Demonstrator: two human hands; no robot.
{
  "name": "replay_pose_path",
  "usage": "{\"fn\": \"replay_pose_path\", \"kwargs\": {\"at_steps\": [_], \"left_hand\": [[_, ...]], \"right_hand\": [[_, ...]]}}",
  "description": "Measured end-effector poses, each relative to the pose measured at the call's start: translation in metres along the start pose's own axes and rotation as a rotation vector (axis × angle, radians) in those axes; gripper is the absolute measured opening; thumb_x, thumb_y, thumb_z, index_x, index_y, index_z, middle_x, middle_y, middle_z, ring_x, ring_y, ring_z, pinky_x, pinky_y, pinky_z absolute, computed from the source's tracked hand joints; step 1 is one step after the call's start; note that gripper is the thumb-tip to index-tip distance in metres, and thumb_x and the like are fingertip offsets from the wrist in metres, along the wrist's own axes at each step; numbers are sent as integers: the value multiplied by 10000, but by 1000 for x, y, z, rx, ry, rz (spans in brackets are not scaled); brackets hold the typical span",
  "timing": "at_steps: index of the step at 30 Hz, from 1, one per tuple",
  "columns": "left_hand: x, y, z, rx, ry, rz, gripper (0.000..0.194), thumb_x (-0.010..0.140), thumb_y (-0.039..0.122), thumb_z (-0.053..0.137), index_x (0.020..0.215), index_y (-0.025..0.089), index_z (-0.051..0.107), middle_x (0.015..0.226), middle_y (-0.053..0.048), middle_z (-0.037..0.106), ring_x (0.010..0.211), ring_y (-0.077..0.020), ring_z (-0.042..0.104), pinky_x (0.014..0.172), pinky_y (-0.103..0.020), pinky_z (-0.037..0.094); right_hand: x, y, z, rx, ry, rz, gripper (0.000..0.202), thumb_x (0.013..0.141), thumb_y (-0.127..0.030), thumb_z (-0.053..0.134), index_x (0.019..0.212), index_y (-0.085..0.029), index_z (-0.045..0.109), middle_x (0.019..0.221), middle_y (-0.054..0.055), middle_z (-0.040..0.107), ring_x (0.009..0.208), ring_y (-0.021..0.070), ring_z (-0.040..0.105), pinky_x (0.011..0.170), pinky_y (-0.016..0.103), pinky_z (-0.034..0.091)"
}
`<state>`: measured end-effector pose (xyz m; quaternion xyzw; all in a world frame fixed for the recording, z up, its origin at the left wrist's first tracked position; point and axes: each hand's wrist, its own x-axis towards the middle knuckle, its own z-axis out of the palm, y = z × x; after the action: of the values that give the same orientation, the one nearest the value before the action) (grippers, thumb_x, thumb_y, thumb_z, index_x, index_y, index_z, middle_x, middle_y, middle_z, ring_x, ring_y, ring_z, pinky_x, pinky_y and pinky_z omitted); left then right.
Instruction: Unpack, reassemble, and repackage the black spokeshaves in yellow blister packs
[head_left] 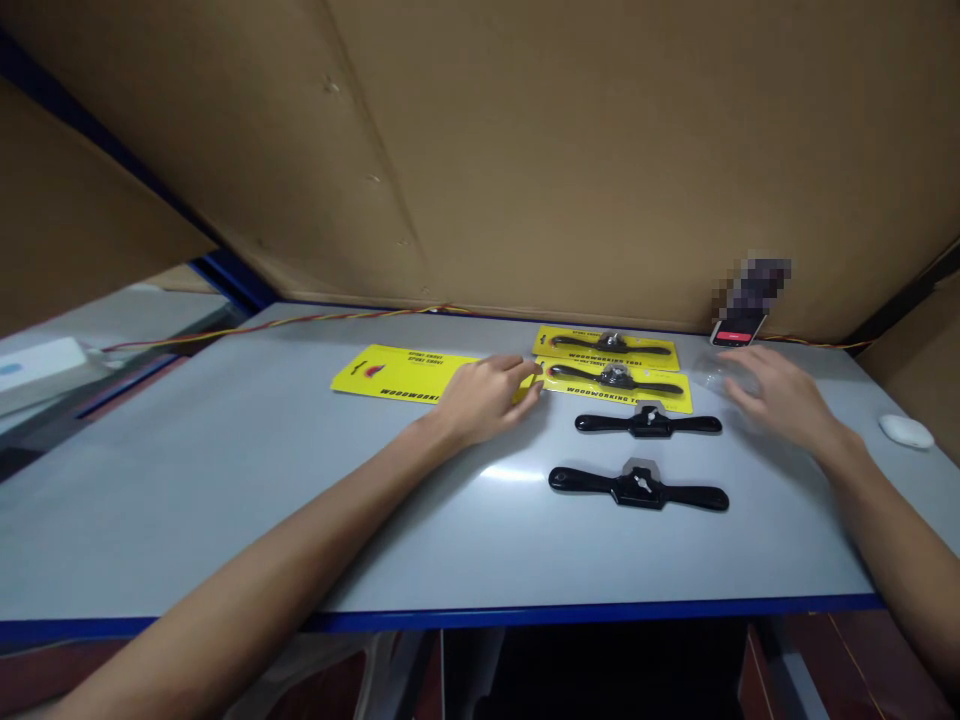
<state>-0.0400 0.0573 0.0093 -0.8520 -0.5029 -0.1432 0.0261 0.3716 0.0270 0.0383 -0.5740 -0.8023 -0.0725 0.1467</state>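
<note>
Handling the clear plastic seems your step: right hand blurred, grip unclear; left hand over yellow cards, fingers parted. Next calls for light pinching.

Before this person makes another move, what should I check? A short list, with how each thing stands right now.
1. Left hand at the pile of yellow cards: ok, over its right end.
2. Right hand gripping the clear plastic: cannot tell, blurred.
3. Nearer loose tool untouched: ok.
4. Farther loose tool untouched: ok.
5. Rear carded tool and front carded tool one behind the other on the table: ok.
</note>
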Motion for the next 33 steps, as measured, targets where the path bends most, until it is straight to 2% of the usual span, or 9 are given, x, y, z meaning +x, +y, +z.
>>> {"fn": "replay_pose_path", "kwargs": {"at_steps": [2,4,7,9,12,17,23,28,33], "left_hand": [[0,-2,2,8,-43,11,523,992,452,340,1155,170,749,948,-121,740,837,-273,684,663,-348,464],[0,-8,2,26,-78,1,531,1001,443,325,1169,171,749,977,-125,738,867,-279,680,698,-367,490],[1,-19,4,69,-55,11,561,1006,462,319,1243,161,730,1090,-154,715,1007,-321,651,844,-441,517],[0,-26,7,85,-28,17,611,997,530,350,1377,167,661,1273,-179,661,1151,-369,601,952,-516,494],[-2,-35,14,45,-71,-8,718,972,644,392,1517,198,528,1467,-185,547,1289,-411,531,1054,-589,440],[-4,-40,21,-67,-129,-6,651,993,602,369,1505,225,505,1424,-157,574,1242,-377,568,1075,-576,444],[-1,-38,26,-86,-71,-26,599,998,539,357,1420,184,591,1359,-184,585,1197,-379,553,1053,-601,436],[-1,-33,23,-151,28,-34,587,1027,536,331,1410,181,600,1372,-177,579,1214,-352,524,1074,-564,413],[-1,-19,15,-387,157,-76,557,1012,521,381,1389,173,600,1401,-173,591,1298,-355,503,1125,-583,369]], "right_hand": [[14,-27,8,86,-65,-153,424,1009,-382,447,1351,-213,633,1366,146,667,1251,336,633,1079,524,500],[32,-50,18,138,-152,-212,473,1013,-424,458,1401,-198,608,1384,153,658,1272,340,617,1078,528,501],[60,-73,31,199,-242,-215,578,997,-528,506,1454,-184,587,1430,175,624,1336,365,566,1115,546,466],[76,-82,40,220,-307,-182,598,958,-572,570,1402,-178,639,1382,192,636,1301,389,577,1094,564,471],[88,-87,52,263,-359,-142,583,887,-587,668,1316,-193,700,1282,176,644,1199,377,619,1036,546,502],[82,-85,64,380,-263,-81,518,840,-550,743,1247,-229,738,1212,139,646,1168,348,631,1017,529,509],[72,-88,58,351,-252,-84,495,814,-563,760,1171,-220,737,1285,138,691,1232,383,610,1018,569,500],[70,-89,44,333,-315,-58,486,833,-557,732,1187,-226,700,1100,114,764,1000,352,702,863,523,550],[66,-84,33,409,-160,-101,476,789,-481,794,1173,-231,667,1221,112,732,1092,348,686,938,528,540]]}}
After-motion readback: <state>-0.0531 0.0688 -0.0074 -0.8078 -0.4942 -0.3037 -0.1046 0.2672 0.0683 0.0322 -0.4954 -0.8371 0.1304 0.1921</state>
